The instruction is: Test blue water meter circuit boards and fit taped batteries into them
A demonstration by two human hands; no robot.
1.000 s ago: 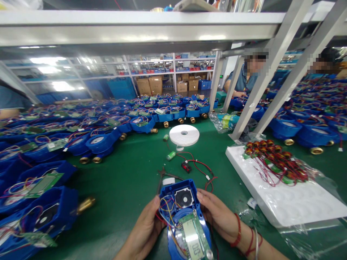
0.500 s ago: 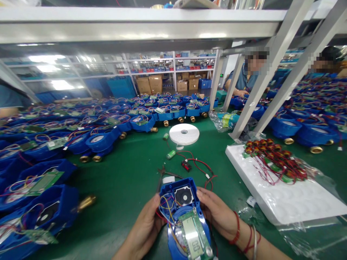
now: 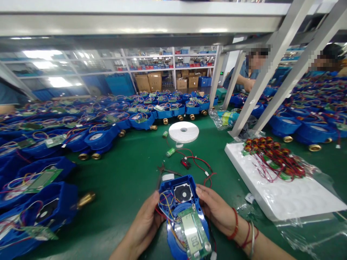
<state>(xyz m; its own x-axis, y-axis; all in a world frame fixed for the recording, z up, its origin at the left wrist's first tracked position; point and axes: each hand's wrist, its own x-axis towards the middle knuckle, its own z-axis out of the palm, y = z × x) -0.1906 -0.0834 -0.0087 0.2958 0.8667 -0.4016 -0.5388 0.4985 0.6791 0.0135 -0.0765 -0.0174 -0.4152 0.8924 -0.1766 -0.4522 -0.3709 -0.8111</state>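
Item, in hand: meter (image 3: pixel 177 193), blue, housing open, between our hands at the near edge of the green surface (image 3: pixel 121 187).

- Our left hand (image 3: pixel 143 227) is clamped on its left side, thumb on the rim.
- Our right hand (image 3: pixel 217 213) is clamped on its right side, thumb at the rim.
- A green board (image 3: pixel 193 236) with a display lies tilted on the meter's near end, with coloured wires running into the housing.

Just beyond the hands:
- pliers (image 3: pixel 162 170)
- a black connector (image 3: pixel 185 163) on red leads

Farther beyond:
- a battery (image 3: pixel 170 152)
- a white tape roll (image 3: pixel 183 131)

Right of our right hand: a foam tray (image 3: pixel 292 202) carrying a bundle of red-wired parts (image 3: pixel 273 155).

Left of our left hand: other meters (image 3: pixel 40 213) in rows, with brass fittings.

Far beyond, right: a co-worker (image 3: pixel 245 81) behind the frame posts.
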